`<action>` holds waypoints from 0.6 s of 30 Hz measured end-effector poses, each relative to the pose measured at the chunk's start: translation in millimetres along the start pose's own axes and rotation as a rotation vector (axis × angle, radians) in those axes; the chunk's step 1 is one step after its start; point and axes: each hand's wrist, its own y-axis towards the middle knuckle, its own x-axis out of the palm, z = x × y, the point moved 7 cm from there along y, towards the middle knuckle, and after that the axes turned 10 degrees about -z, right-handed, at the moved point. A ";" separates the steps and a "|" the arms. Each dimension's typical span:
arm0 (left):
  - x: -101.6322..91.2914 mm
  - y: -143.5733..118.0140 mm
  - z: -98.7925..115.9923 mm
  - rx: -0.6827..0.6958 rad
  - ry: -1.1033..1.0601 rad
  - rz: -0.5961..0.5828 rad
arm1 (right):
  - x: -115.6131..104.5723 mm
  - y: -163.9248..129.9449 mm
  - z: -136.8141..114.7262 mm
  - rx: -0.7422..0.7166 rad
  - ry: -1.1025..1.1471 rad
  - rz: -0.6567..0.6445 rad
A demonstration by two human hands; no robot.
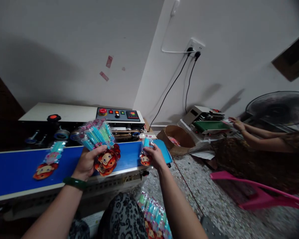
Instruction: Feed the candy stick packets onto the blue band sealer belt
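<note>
My left hand is closed around a fanned bundle of clear plastic packets, each with blue or green sticks and a red-haired cartoon head cutout. My right hand pinches one such packet by its side, above the right part of the blue conveyor belt. Farther left on the belt lies another packet, apart from both hands. Behind the belt stands the sealing machine, its red digits lit.
More packets lie in a pile low beside my lap. A cardboard box with packets inside stands right of the belt. Farther right, another person's hand is by a second sealing machine. A pink chair and fan are there.
</note>
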 end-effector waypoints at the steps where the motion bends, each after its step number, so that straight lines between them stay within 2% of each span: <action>1: 0.1 -0.2 1.8 0.019 0.014 -0.009 | -5.1 2.8 1.6 0.012 -0.020 0.015; 4: 0.1 -0.6 3.9 0.050 0.074 -0.037 | -5.6 6.3 -0.4 -0.009 -0.027 -0.039; 8: -0.3 -0.9 -0.5 -0.012 0.066 -0.042 | 0.4 -3.2 -19.1 -0.178 -0.068 -0.116; 14: 2.3 -1.3 -1.8 -0.051 0.007 -0.013 | -11.4 -17.9 -38.9 -0.312 -0.086 0.000; 18: 2.5 -2.1 -5.6 -0.089 -0.042 0.002 | -10.3 -25.1 -44.6 -0.271 -0.106 -0.028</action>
